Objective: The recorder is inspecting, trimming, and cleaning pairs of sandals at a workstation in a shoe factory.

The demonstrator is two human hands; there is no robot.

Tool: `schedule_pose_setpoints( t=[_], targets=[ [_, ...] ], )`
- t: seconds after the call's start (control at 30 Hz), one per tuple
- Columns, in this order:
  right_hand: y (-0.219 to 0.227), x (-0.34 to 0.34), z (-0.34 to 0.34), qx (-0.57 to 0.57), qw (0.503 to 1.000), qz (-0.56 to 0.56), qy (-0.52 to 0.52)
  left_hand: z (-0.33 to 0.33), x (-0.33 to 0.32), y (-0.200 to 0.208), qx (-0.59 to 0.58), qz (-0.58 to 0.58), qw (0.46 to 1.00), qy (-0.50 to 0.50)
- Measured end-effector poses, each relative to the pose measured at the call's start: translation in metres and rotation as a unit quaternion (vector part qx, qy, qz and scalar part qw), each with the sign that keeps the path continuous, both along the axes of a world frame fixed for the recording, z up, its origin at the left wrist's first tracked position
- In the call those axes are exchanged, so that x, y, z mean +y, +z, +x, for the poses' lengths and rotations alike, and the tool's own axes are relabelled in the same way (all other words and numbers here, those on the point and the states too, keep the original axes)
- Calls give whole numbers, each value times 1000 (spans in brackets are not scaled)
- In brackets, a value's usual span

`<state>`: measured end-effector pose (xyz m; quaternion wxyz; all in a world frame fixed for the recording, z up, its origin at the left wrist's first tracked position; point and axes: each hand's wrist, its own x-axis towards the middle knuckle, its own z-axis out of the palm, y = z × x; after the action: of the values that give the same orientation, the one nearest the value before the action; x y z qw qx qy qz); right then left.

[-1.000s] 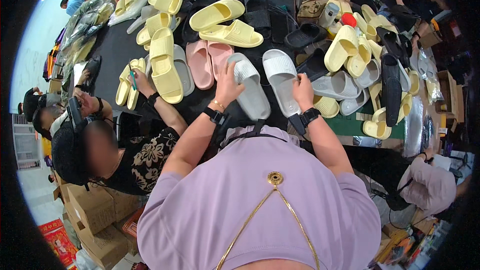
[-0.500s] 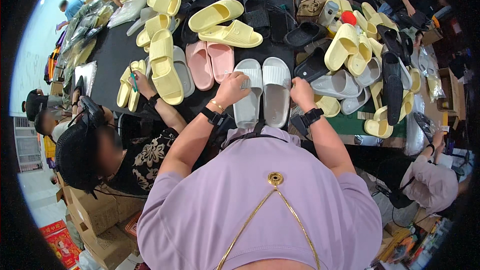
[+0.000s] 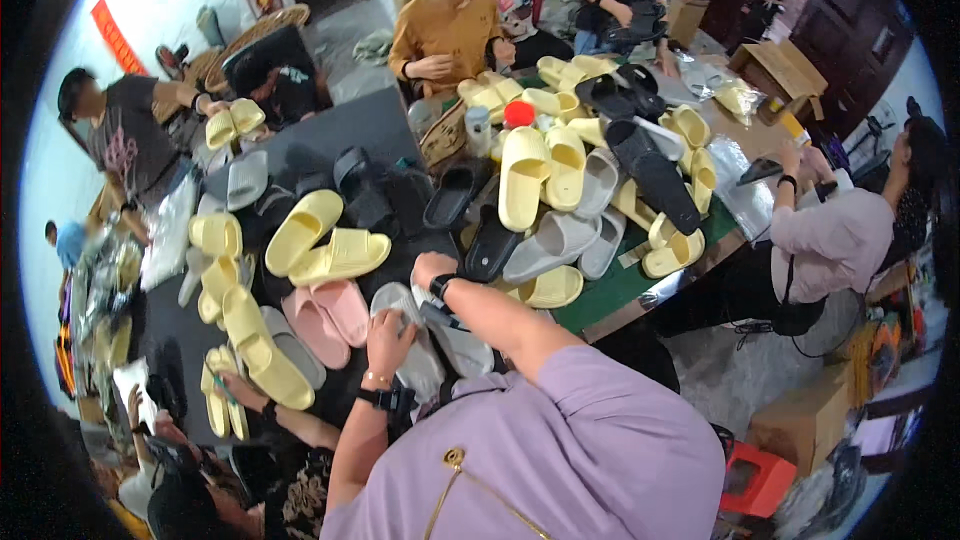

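Observation:
A pair of light grey slippers lies in front of me, toes pointing away: the left slipper (image 3: pixel 422 368) and the right slipper (image 3: pixel 467 350). My left hand (image 3: pixel 388 342) rests on the left slipper's ribbed strap, fingers bent around it. Just beyond the pair, my right hand (image 3: pixel 436 268) is curled closed near a black slipper (image 3: pixel 492 245); whatever is inside it is hidden. Part of the right grey slipper disappears behind my right wrist and forearm. To the left of the pair sit pink slippers (image 3: pixel 318 326), with a yellow slipper (image 3: pixel 330 256) behind them.
A mixed heap of yellow, black and grey slippers covers the green-topped table (image 3: pixel 597 308) at right, around a red-lidded container (image 3: pixel 519 114). At my left, a co-worker's hand (image 3: pixel 243 392) holds a green-handled tool beside yellow slippers. Other people handle slippers around the tables.
My view has swung right and up, bringing the far workers into sight. My right hand has moved from beside the right grey slipper to beyond its toe. My left hand stays at the left slipper.

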<state>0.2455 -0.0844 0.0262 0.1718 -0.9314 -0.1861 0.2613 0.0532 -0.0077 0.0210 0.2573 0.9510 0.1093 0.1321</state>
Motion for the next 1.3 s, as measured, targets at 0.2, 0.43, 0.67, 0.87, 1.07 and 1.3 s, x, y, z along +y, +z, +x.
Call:
schedule_pose_setpoints(
  t=[0.2, 0.43, 0.67, 0.87, 1.07, 1.3],
  targets=[
    [-8, 6, 6, 4, 1000, -8, 5, 4, -7, 6, 24, 19, 1000, -2],
    [4, 17, 15, 79, 983, -120, 115, -2, -9, 11, 19, 3, 1000, 9],
    [-8, 31, 25, 176, 951, -162, 198, 0, -6, 7, 40, 5, 999, 11],
    [-59, 38, 22, 58, 973, -24, 223, -3, 2, -3, 17, 17, 1000, -3],
    [-87, 10, 35, 13, 979, 46, 198, 9, -5, 6, 14, 6, 1000, -9],
    [-50, -2, 0, 105, 913, 395, -10, -1, 6, 2, 6, -30, 999, 17]
  ],
)
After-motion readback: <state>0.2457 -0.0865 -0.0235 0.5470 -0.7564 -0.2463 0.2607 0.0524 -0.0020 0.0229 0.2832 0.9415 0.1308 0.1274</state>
